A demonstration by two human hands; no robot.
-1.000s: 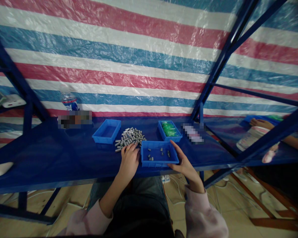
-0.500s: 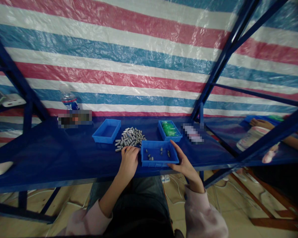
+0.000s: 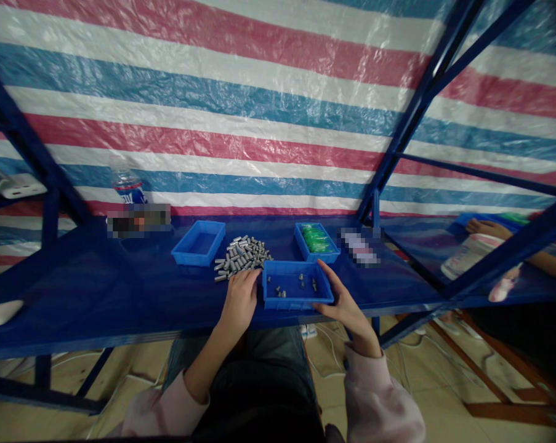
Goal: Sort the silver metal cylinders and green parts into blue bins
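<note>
A blue tray (image 3: 298,303) with several small metal parts inside lies near the table's front edge. My right hand (image 3: 342,298) grips its right end, thumb at the front wall and fingers at the back corner. My left hand (image 3: 241,298) is beside the tray's left end, fingers close together and bent down; whether they hold anything is hidden. Just beyond it spreads a pile of grey metal cylinders (image 3: 243,255). An empty blue tray (image 3: 198,243) sits left of the pile. Behind the gripped tray, another blue tray (image 3: 330,254) holds green plastic-wrapped items (image 3: 315,239).
A bottle (image 3: 128,187) stands at the back left, by a blurred-out object. A white object (image 3: 0,314) lies at the table's left edge. Blue metal posts (image 3: 398,141) rise right of centre. Another person's arm and hand (image 3: 490,231) are at the far right.
My left hand's fingers have shifted slightly up and towards the tray's left wall. A few small parts inside the tray have moved a little. My right hand keeps its grip.
</note>
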